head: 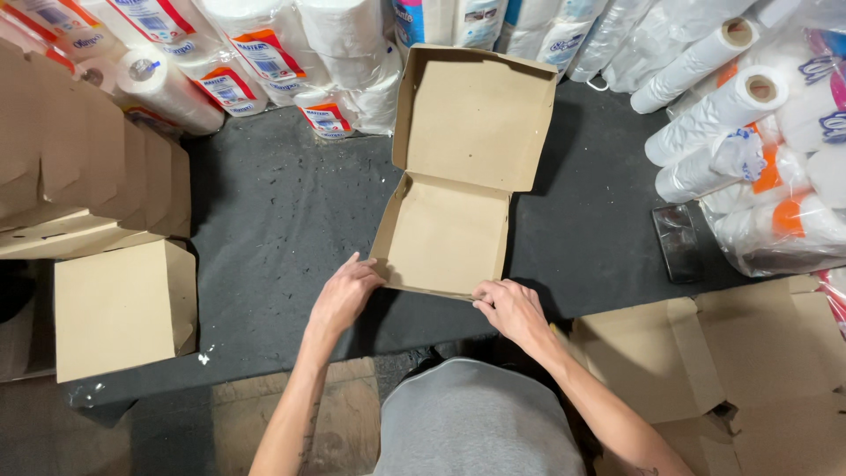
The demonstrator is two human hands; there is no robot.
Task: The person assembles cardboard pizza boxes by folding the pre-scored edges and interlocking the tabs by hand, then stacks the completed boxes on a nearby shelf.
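An open brown cardboard box (449, 229) with its lid (476, 115) standing up at the back sits on the dark table (282, 220). My left hand (345, 293) grips the box's near left corner. My right hand (511, 308) pinches the front wall near the right corner. The box is empty inside.
Folded boxes are stacked at the left (79, 167), with one closed box (123, 308) in front. Flat cardboard blanks (705, 353) lie at the lower right. Wrapped paper rolls (264, 62) line the back and right side (749, 132). A dark phone (680, 242) lies at the right.
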